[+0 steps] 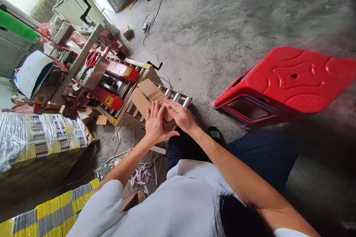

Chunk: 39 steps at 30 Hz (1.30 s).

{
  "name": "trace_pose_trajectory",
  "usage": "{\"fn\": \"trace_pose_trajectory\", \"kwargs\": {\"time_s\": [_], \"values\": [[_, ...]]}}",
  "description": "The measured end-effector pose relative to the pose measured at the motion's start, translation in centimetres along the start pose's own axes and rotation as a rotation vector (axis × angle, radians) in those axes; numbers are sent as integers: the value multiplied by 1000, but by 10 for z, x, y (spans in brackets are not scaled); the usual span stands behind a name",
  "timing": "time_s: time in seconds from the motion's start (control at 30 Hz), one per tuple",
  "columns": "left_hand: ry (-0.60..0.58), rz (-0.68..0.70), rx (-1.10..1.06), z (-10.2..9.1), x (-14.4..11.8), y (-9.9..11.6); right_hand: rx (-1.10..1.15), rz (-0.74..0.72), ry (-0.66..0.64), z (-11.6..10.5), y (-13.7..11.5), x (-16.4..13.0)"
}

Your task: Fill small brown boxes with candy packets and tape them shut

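Hair (236, 216) hangs close. Left hand (156, 121) and right hand (179, 115), gripping nothing, seem to press the box (146, 92) at the rollers' end (187, 102). Next move needs steady palms.

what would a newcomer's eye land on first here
Probably the big red stool, bright against the grey floor on the right. Next, near the centre, the left hand and right hand resting on a cardboard box over metal rollers. Red-handled scissors also stand out at upper left.
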State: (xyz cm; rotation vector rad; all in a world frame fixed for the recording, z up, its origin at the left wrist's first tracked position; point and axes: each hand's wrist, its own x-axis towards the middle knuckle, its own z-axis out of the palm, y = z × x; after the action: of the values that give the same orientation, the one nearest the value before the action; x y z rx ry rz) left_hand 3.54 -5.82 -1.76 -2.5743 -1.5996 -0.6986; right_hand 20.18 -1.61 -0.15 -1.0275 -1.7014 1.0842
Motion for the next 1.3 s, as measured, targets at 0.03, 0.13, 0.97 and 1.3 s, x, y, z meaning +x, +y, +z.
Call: {"fn": "trace_pose_trajectory", "kwargs": {"time_s": [0.03, 0.13, 0.97, 1.3], "values": [[3, -14, 4, 1, 0, 1, 13, 7, 1, -1, 0, 1], [8, -21, -13, 3, 7, -4, 56, 27, -42, -2, 2, 5], [73, -464, 24, -27, 87, -203, 412, 478, 264, -38, 106, -11], [218, -68, -264, 39, 67, -132, 344, 698, 536, -100, 121, -148]]}}
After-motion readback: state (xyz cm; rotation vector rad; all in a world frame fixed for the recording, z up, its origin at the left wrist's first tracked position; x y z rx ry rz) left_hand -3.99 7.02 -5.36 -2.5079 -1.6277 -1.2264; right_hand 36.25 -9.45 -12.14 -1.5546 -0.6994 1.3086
